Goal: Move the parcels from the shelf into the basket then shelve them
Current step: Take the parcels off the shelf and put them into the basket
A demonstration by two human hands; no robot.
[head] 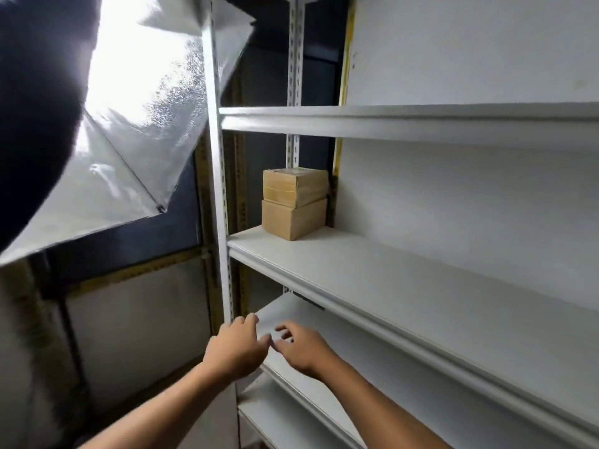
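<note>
Two brown cardboard parcels stand stacked at the far left end of a white shelf board point(372, 273). The upper parcel point(293, 187) is wrapped in tape; the lower parcel point(291, 220) is plain. Both of my hands are below them, at the left front corner of the board one level down. My left hand point(235, 346) hovers by the upright post with loosely curled fingers and holds nothing. My right hand point(299, 346) is beside it over the lower board, fingers spread and empty. No basket is in view.
The white metal rack point(217, 176) has several boards running off to the right, with a white wall behind. A silver lighting umbrella point(136, 131) hangs at the left, close to the rack's post. Dark panels with yellow frames fill the lower left.
</note>
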